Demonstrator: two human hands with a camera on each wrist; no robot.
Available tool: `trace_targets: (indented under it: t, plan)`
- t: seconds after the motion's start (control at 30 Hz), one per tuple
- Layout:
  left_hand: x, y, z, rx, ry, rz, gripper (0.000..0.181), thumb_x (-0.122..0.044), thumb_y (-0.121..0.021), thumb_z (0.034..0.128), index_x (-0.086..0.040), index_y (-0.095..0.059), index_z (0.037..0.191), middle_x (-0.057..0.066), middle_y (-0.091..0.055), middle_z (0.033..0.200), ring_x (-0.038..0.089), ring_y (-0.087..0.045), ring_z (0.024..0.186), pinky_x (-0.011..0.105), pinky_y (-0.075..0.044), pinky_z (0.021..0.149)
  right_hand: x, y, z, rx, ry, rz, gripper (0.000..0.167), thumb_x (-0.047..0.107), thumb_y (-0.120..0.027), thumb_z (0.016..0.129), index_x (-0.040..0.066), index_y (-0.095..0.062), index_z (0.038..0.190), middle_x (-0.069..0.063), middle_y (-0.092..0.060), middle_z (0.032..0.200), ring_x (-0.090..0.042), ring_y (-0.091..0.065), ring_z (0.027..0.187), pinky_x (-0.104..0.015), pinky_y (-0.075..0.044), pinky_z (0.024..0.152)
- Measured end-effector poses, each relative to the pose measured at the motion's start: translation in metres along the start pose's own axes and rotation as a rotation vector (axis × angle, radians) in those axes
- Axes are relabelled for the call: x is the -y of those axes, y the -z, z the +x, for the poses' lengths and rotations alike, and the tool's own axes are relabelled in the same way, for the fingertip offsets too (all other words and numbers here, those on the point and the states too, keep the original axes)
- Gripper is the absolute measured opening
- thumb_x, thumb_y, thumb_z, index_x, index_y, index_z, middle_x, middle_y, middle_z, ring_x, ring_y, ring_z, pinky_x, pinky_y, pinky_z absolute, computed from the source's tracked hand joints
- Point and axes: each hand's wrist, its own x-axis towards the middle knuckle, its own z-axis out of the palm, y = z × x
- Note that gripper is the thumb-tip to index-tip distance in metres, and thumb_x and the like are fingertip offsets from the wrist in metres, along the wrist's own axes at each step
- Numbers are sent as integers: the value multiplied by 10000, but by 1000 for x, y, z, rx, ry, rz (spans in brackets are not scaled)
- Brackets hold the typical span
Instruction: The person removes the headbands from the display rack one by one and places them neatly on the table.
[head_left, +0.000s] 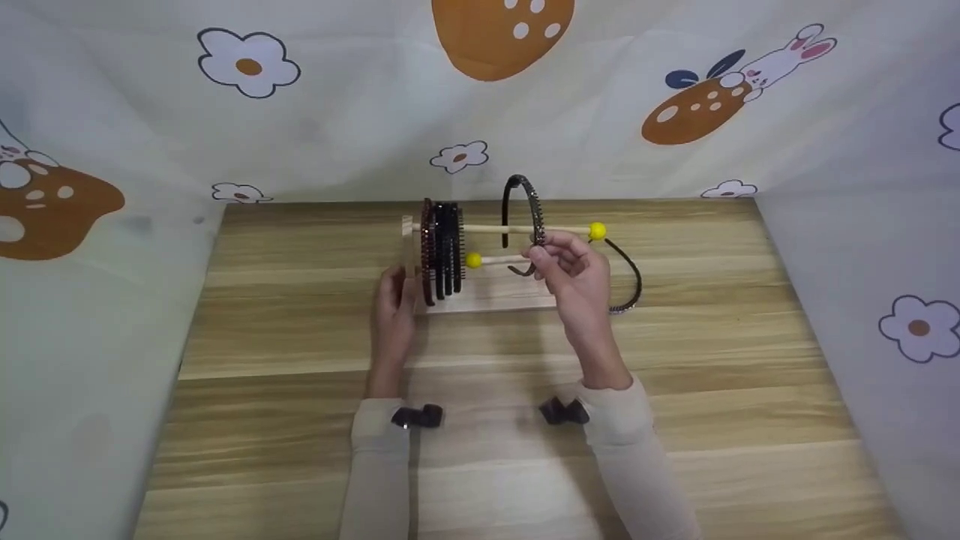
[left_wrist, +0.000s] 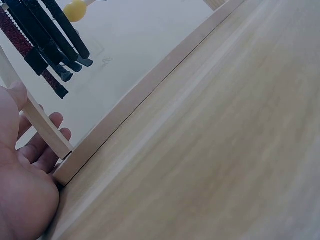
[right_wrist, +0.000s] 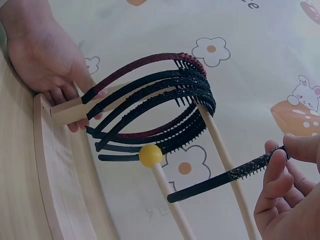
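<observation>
While the left hand (head_left: pixel 392 306) grips a wooden upright (head_left: pixel 408 241), the right hand (head_left: pixel 581 279) pinches a toothed black headband (head_left: pixel 535 208), long axis running near to far, gap facing left.

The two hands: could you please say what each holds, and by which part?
The right hand pinches a dark headband by its toothed, studded stretch; the left hand grips the wooden stand's upright near its base.

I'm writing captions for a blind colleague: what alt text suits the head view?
A person's right hand pinches a dark toothed headband at one yellow-tipped rod of a wooden stand, while the left hand grips the stand's upright. Several other headbands hang bunched on that rod; another headband lies on the table at right.
</observation>
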Motion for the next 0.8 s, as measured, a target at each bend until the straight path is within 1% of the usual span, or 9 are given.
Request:
trace_targets:
  t: [0.07, 0.17, 0.23, 0.27, 0.43, 0.57, 0.67, 0.77, 0.8]
  plan:
    - [0, 0, 0, -2, 3, -1, 584, -424, -534, 1183, -32, -477, 1612, 247, -475, 1686, 411, -453, 1569, 548, -385, 1306, 1, 1, 0, -2, 6, 7, 106, -54, -749, 1005, 15, -753, 1086, -96, -809, 955, -144, -653, 739, -188, -510, 613]
    - [1, 0, 0, 0, -3, -13, 624, -475, -544, 1166, -38, -485, 1607, 247, -489, 1675, 409, -463, 1562, 551, -391, 1302, 2, 2, 0, -4, 12, 17, 109, -52, -743, 1006, 21, -751, 1086, -128, -808, 964, -147, -646, 730, -183, -483, 595]
    - [1, 0, 0, 2, -10, -20, 621, -477, -546, 1162, -36, -496, 1597, 249, -507, 1660, 409, -477, 1550, 557, -398, 1296, 2, 3, 0, -3, 15, 22, 108, -50, -743, 1005, 26, -750, 1081, -148, -805, 967, -150, -641, 727, -181, -474, 590]
    - [2, 0, 0, 3, -14, -21, 607, -464, -545, 1166, -34, -500, 1592, 250, -515, 1653, 409, -484, 1545, 558, -403, 1293, 2, 3, -1, -1, 18, 23, 108, -48, -742, 1004, 31, -748, 1078, -148, -804, 966, -146, -639, 727, -179, -472, 590]
    - [2, -2, 1, 5, -41, -44, 490, -324, -528, 1192, -8, -508, 1566, 262, -529, 1632, 417, -499, 1527, 560, -414, 1283, 4, 7, -1, 10, 44, 31, 102, -35, -734, 1005, 34, -743, 1079, -65, -802, 943, -132, -637, 742, -173, -480, 611]
    - [1, -2, 1, 6, -46, -61, 429, -229, -514, 1199, 16, -504, 1552, 274, -528, 1623, 425, -501, 1520, 556, -423, 1277, 7, 11, -1, -1, 55, 35, 97, -25, -734, 1006, 41, -748, 1075, -39, -796, 930, -107, -633, 730, -172, -449, 590]
    - [0, -2, 1, 2, -34, -53, 422, -207, -508, 1201, 15, -498, 1560, 270, -522, 1630, 420, -494, 1526, 549, -412, 1287, 9, 14, -1, -17, 49, 29, 90, -17, -740, 1007, 46, -751, 1071, -48, -795, 927, -99, -634, 725, -178, -439, 577]
    - [-1, -2, 0, 5, -25, -45, 432, -231, -512, 1202, -10, -500, 1573, 247, -535, 1626, 403, -505, 1518, 546, -414, 1284, 10, 18, -1, -35, 38, 35, 91, -28, -738, 1009, 35, -748, 1074, -67, -792, 935, -110, -648, 751, -178, -478, 600]
    - [-1, -2, 1, 6, -23, -42, 437, -243, -514, 1202, -19, -502, 1577, 238, -538, 1626, 396, -508, 1517, 545, -415, 1283, 11, 19, -1, -41, 36, 34, 93, -33, -736, 1011, 33, -746, 1075, -68, -790, 935, -111, -648, 749, -175, -473, 586]
